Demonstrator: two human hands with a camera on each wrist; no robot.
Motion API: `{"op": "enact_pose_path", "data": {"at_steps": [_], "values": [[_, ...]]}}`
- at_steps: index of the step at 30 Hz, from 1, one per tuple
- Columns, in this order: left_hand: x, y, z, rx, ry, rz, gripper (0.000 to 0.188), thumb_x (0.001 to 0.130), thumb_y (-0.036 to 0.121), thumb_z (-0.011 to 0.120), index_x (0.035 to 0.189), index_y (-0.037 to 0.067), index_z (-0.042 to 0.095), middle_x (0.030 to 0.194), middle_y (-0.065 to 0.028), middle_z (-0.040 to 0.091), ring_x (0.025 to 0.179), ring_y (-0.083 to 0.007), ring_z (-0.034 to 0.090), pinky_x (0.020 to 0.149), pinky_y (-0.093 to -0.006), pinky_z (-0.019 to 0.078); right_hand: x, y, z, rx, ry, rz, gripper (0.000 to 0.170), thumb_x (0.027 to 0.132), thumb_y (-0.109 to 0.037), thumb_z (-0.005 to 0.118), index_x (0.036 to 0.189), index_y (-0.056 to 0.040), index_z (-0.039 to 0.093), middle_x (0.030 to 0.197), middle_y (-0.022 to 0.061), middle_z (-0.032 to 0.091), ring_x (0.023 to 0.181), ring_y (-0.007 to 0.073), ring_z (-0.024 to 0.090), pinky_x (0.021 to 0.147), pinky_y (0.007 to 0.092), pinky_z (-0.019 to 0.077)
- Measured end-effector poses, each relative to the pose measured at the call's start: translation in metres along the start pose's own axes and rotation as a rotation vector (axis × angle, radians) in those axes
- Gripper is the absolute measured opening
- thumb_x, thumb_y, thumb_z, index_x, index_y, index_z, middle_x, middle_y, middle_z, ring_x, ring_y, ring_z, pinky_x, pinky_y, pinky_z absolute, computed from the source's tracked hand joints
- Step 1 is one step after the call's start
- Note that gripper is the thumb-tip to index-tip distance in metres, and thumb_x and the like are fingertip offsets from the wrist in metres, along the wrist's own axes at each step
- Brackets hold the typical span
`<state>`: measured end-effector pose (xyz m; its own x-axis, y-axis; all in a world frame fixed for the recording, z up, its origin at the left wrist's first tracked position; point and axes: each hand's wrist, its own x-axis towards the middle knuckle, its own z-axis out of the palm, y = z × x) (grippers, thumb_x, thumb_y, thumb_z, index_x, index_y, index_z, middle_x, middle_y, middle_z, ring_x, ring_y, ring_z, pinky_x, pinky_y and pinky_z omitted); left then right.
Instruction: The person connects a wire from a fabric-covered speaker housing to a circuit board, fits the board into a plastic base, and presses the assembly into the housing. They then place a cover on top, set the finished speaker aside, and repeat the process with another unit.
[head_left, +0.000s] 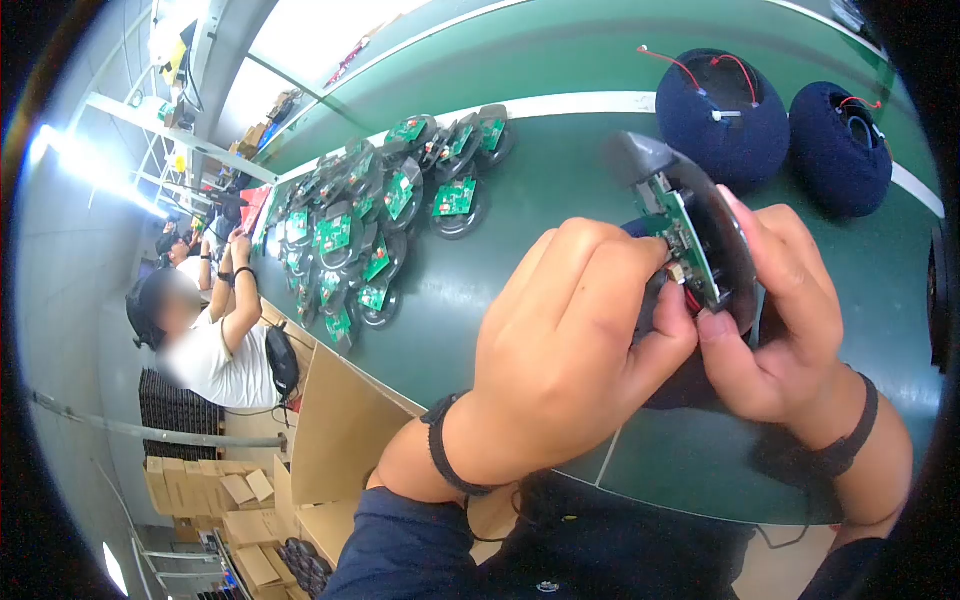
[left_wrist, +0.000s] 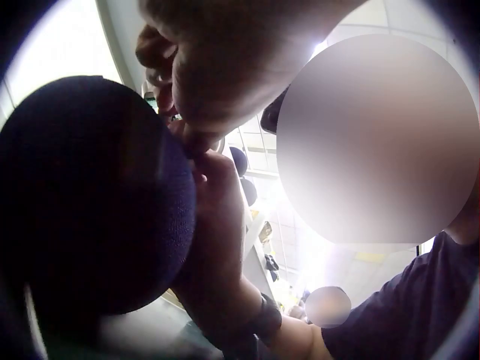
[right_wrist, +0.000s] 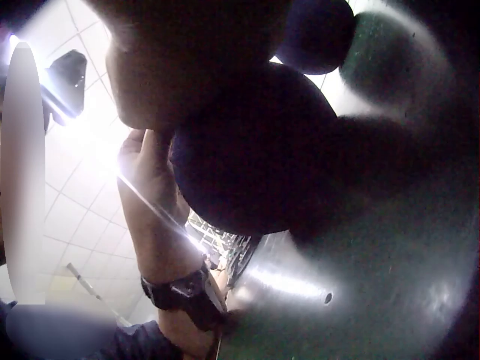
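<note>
In the head view a dark round shell with a green circuit board (head_left: 692, 245) is tilted on edge between both hands. My right hand (head_left: 785, 320) grips the shell's rim, thumb at its lower edge. The left hand (head_left: 575, 330) pinches at the small connector and red wires on the board's near side; its fingertips are partly hidden. Beneath the hands is a dark fabric-covered round body, mostly hidden in the head view; it shows large in the left wrist view (left_wrist: 94, 195) and the right wrist view (right_wrist: 247, 150).
Two dark blue round bodies (head_left: 722, 120) with red wires stand at the back right of the green table (head_left: 450, 300). Several clear-rimmed pieces with green boards (head_left: 335, 233) lie piled to the left. Beyond them people (head_left: 215, 350) sit along the table; cardboard boxes (head_left: 205, 490) stand lower left.
</note>
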<state>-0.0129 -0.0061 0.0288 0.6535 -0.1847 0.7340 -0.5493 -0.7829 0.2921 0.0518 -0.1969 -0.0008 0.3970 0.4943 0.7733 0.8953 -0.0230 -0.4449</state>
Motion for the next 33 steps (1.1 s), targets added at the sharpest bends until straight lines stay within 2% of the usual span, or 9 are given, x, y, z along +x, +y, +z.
{"op": "enact_pose_path", "data": {"at_steps": [19, 21, 23, 25, 27, 28, 31, 32, 33], "values": [[0.0, 0.004, 0.0, 0.015, 0.004, 0.003, 0.033, 0.07, -0.002, 0.078, 0.1, 0.0, 0.065, 0.088, -0.0122, 0.062, 0.074, -0.0292, 0.062, 0.065, -0.036, 0.0532, -0.001, 0.003, -0.006, 0.058, -0.024, 0.0, 0.058, 0.084, -0.008, 0.061, 0.136, 0.0153, 0.049, 0.13, 0.0274, 0.059, 0.099, 0.0292, 0.058, 0.087, 0.0371, 0.0465], [0.003, 0.004, -0.003, 0.015, 0.0, -0.01, 0.033, 0.07, -0.001, 0.078, 0.1, 0.0, 0.066, 0.089, -0.0121, 0.063, 0.075, -0.0296, 0.063, 0.066, -0.0359, 0.0532, -0.002, 0.002, -0.009, 0.046, -0.076, 0.042, 0.059, 0.086, -0.007, 0.059, 0.139, 0.014, 0.046, 0.135, 0.0263, 0.056, 0.106, 0.0295, 0.058, 0.094, 0.0374, 0.0456], [0.01, 0.001, -0.005, 0.004, -0.047, -0.031, 0.029, 0.074, -0.001, 0.079, 0.101, 0.0, 0.068, 0.089, -0.011, 0.067, 0.068, -0.0158, 0.058, 0.059, -0.0261, 0.0469, -0.001, -0.003, -0.007, 0.071, -0.037, 0.122, 0.059, 0.088, -0.007, 0.058, 0.141, 0.0131, 0.043, 0.138, 0.025, 0.053, 0.114, 0.0288, 0.057, 0.1, 0.0379, 0.0433], [0.014, -0.011, -0.002, -0.055, -0.005, 0.002, 0.027, 0.075, 0.001, 0.078, 0.101, 0.0, 0.069, 0.092, -0.0118, 0.068, 0.074, -0.0178, 0.061, 0.064, -0.0275, 0.0486, -0.001, -0.005, -0.004, 0.09, -0.001, 0.192, 0.059, 0.09, -0.006, 0.056, 0.144, 0.0123, 0.04, 0.142, 0.0237, 0.051, 0.121, 0.0281, 0.055, 0.106, 0.0383, 0.0411], [0.013, -0.021, 0.001, -0.114, 0.039, 0.035, 0.025, 0.077, 0.002, 0.077, 0.101, 0.001, 0.07, 0.094, -0.0125, 0.068, 0.08, -0.0199, 0.063, 0.07, -0.0289, 0.0504, -0.004, -0.001, 0.001, 0.307, 0.072, 0.309, 0.057, 0.094, -0.006, 0.052, 0.146, 0.0113, 0.036, 0.147, 0.0212, 0.047, 0.133, 0.0258, 0.049, 0.114, 0.0389, 0.0345], [0.013, -0.026, 0.002, -0.143, 0.024, 0.031, 0.023, 0.078, 0.002, 0.077, 0.1, 0.001, 0.07, 0.096, -0.0131, 0.068, 0.083, -0.0214, 0.064, 0.075, -0.0301, 0.0506, -0.004, 0.002, 0.002, 0.326, 0.076, 0.292, 0.056, 0.096, -0.005, 0.051, 0.147, 0.0108, 0.036, 0.145, 0.0202, 0.049, 0.134, 0.0245, 0.049, 0.114, 0.0395, 0.0355], [0.012, -0.028, 0.004, -0.189, 0.017, 0.008, 0.02, 0.079, 0.002, 0.077, 0.098, 0.002, 0.072, 0.097, -0.0137, 0.068, 0.089, -0.0229, 0.066, 0.082, -0.0314, 0.0509, -0.005, 0.007, 0.003, 0.414, 0.08, 0.308, 0.056, 0.096, -0.006, 0.052, 0.147, 0.0104, 0.036, 0.144, 0.0203, 0.05, 0.132, 0.0249, 0.05, 0.114, 0.0397, 0.0362], [0.012, -0.029, 0.004, -0.205, 0.01, -0.002, 0.02, 0.079, 0.002, 0.077, 0.098, 0.002, 0.072, 0.098, -0.0137, 0.068, 0.09, -0.0228, 0.066, 0.083, -0.0314, 0.0504, -0.001, 0.007, 0.018, 0.467, 0.276, 0.283, 0.051, 0.091, -0.007, 0.057, 0.139, 0.0109, 0.048, 0.119, 0.0173, 0.061, 0.106, 0.022, 0.059, 0.096, 0.0327, 0.0445], [0.011, -0.029, 0.005, -0.219, 0.002, -0.013, 0.019, 0.08, 0.002, 0.077, 0.098, 0.002, 0.072, 0.099, -0.0138, 0.068, 0.091, -0.0226, 0.066, 0.084, -0.0315, 0.05, -0.002, 0.009, 0.018, 0.462, 0.271, 0.28, 0.051, 0.091, -0.007, 0.057, 0.139, 0.0109, 0.048, 0.119, 0.0173, 0.061, 0.106, 0.022, 0.059, 0.096, 0.0327, 0.0445]]}}
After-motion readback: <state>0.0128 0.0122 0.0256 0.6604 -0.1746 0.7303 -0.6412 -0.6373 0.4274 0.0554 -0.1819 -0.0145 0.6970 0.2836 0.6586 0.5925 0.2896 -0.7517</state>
